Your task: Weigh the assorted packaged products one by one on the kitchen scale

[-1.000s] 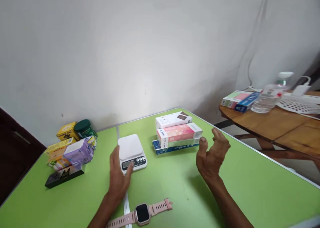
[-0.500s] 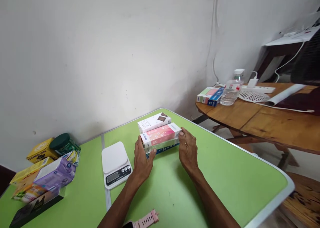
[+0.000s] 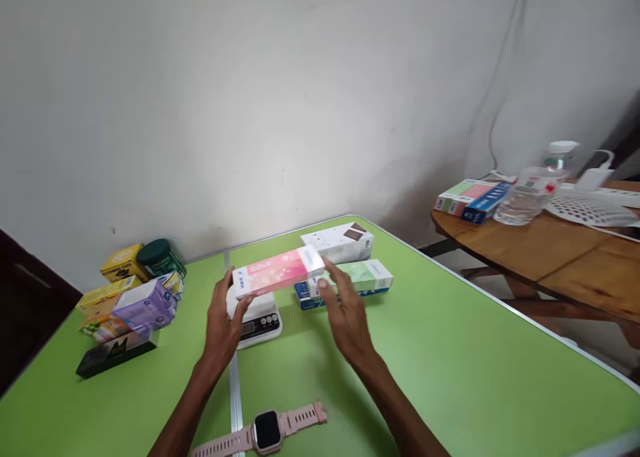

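Observation:
A long pink-and-white box (image 3: 277,272) is held up in the air, tilted slightly, its right end higher. My left hand (image 3: 223,320) grips its left end, and my right hand (image 3: 343,303) grips its right end with thumb and fingers. Under the box's left part is a white kitchen scale (image 3: 260,327), its platform partly covered by the box and my left hand. Behind my right hand, a green-and-white box (image 3: 367,275) lies on top of a blue box (image 3: 375,293). Farther back is a white box (image 3: 337,242) with brown squares printed on it.
A pink smartwatch (image 3: 267,431) lies at the table's near edge. Packages, including a purple pack (image 3: 150,305), a yellow box (image 3: 123,263), a dark green tub (image 3: 160,257) and a black box (image 3: 117,351), cluster left. A wooden table (image 3: 565,250) at right holds a water bottle (image 3: 533,187) and boxes.
Both hands have lifted the pink box off the stack and carried it left, over the scale. The green and blue boxes stay behind. My view has shifted left.

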`<state>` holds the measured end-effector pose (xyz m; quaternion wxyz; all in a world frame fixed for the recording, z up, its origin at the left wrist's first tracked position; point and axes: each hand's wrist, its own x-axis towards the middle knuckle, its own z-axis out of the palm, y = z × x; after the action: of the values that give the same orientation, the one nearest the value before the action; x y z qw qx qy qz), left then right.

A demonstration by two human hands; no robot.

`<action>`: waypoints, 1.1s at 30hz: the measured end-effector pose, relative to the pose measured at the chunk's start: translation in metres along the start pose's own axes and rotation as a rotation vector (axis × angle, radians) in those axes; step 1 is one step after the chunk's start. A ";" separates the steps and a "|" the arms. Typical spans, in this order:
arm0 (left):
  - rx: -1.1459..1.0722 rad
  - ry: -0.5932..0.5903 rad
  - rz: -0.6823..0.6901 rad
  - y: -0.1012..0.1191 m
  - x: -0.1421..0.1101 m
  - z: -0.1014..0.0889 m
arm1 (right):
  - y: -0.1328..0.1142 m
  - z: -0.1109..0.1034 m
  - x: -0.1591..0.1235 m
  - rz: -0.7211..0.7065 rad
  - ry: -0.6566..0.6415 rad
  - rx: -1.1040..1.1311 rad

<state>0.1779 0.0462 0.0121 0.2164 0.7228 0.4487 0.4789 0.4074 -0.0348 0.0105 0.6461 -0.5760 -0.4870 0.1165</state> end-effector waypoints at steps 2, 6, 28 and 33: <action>0.054 0.012 -0.063 -0.027 -0.006 -0.031 | 0.001 0.031 -0.010 0.038 -0.121 0.035; 0.042 -0.002 -0.187 -0.075 -0.019 -0.059 | 0.017 0.078 -0.028 0.113 -0.249 0.065; -0.208 0.030 -0.373 -0.099 -0.039 -0.049 | 0.056 0.087 -0.038 0.292 -0.301 0.048; -0.214 0.035 -0.366 -0.099 -0.043 -0.048 | 0.050 0.085 -0.038 0.181 -0.316 0.057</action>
<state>0.0858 0.0536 -0.0613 0.3677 0.5937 0.5228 0.4890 0.3438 0.0071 -0.0628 0.5645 -0.5734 -0.5252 0.2770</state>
